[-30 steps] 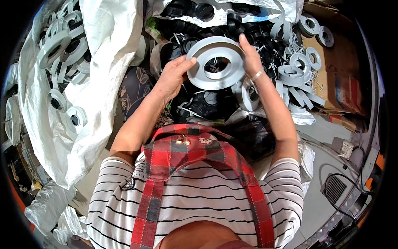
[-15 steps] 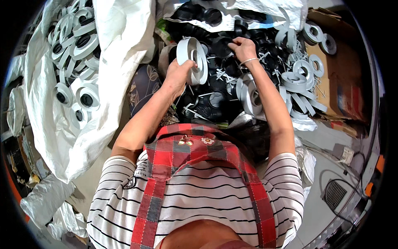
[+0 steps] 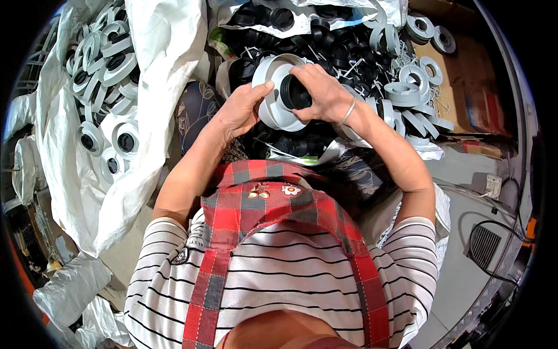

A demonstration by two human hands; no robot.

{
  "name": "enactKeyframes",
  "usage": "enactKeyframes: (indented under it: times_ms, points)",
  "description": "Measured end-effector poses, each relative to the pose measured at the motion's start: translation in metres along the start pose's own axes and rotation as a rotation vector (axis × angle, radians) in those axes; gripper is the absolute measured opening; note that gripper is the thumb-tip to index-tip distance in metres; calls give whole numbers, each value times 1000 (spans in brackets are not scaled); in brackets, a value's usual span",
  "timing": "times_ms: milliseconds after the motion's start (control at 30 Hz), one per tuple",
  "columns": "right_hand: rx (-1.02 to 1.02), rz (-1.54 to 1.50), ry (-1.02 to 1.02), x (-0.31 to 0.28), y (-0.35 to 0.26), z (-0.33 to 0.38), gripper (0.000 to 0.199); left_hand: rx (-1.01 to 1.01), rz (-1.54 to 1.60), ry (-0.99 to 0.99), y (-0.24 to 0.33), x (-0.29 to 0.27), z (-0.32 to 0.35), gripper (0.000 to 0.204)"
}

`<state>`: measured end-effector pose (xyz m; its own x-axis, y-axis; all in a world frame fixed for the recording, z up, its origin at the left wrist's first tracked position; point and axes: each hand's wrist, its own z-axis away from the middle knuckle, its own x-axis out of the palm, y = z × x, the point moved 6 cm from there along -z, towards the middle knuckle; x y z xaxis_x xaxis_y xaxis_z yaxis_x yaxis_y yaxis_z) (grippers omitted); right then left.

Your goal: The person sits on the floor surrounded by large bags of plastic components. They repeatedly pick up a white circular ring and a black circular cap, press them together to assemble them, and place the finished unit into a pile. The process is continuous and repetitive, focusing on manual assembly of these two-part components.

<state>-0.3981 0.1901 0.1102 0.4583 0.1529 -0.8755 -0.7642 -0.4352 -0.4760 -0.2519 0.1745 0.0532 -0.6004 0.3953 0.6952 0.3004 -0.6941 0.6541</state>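
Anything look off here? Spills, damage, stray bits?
No damage visible on the grey ring or black cap in hand. Thin white sticks lie loose among the black parts and on the cardboard: untidy, possibly scrap, though I can't tell.

Red/gry chk apron (image 3: 276, 203), blk-strpd shirt (image 3: 290, 270)

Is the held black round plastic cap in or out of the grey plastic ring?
Cannot tell: the right hand holds the cap, its side showing, at the hole in the ring but hides how deep it sits.
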Motion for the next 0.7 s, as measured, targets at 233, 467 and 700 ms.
enactKeyframes:
  times_ms: [233, 467, 700]
  points:
    - [841, -772, -165, 12, 20, 25, 70, 146, 30, -8, -8, 21, 11, 40]
    - [807, -908, -2, 31, 16, 41, 65, 198, -184, 89, -22, 14, 12, 31]
    - [596, 440, 489, -29, 137, 94, 61, 924, -949, 756, 152, 5, 81, 62]
